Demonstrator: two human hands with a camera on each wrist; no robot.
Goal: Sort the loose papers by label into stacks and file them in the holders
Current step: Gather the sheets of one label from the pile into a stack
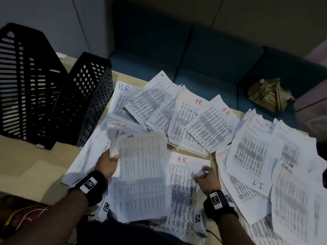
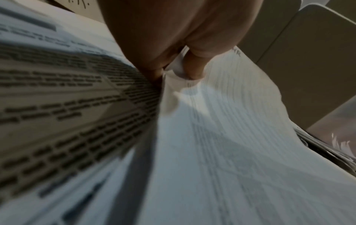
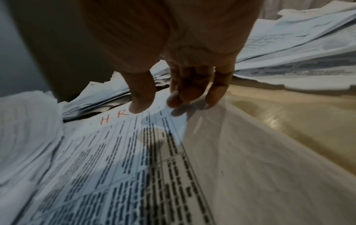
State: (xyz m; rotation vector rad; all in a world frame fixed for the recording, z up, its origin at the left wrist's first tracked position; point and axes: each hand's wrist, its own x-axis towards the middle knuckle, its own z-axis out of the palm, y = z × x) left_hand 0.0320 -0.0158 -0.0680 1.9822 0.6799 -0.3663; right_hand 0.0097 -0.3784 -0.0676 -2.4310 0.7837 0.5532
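My left hand (image 1: 108,164) pinches the left edge of a lifted stack of HR papers (image 1: 141,174), thumb on top; the left wrist view shows the fingers (image 2: 192,67) clamped on that stack (image 2: 231,137). My right hand (image 1: 203,174) pinches the upper right corner of a single HR sheet (image 1: 182,183) lying flat near me. In the right wrist view the thumb and fingers of this hand (image 3: 156,105) close over that sheet (image 3: 115,152), whose right edge curls up. Two black holders stand at the left, one slotted (image 1: 23,85) and one perforated (image 1: 85,103).
More HR sheets (image 1: 185,114) fan out at the back of the beige table (image 1: 35,165). ADMIN sheets (image 1: 256,147) and an IT sheet (image 1: 256,185) overlap on the right. Behind the table are a blue sofa (image 1: 212,59) and an olive bag (image 1: 270,94).
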